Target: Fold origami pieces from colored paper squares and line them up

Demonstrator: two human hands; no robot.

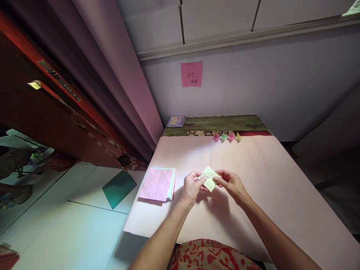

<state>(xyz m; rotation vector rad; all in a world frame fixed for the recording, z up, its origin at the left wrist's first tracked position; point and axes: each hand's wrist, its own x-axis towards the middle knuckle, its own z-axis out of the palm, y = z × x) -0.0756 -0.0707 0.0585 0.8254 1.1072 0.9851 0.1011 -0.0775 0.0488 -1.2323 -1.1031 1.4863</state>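
Observation:
A pale yellow-green sheet of folded paper (pixel 209 183), turned as a diamond, is held up above the table between both hands. My left hand (pixel 193 186) pinches its left corner, thumb on top and fingers underneath. On the right corner, my right hand (pixel 230 183) grips the same way, its thumb on the paper's face. Crease lines cross the paper's middle. Beyond the hands, several small folded paper pieces (pixel 223 136) in pink, green and yellow stand in a row. To the left lies a stack of coloured paper sheets (pixel 157 183) with a creased pink one on top.
A pale cover (pixel 253 161) lies over the table. At its far left corner sits a small purple printed pack (pixel 176 121). A pink note (pixel 191 74) is on the wall behind. On the floor left is a dark green sheet (pixel 119 189); part of another person (pixel 14 165) shows beyond the door.

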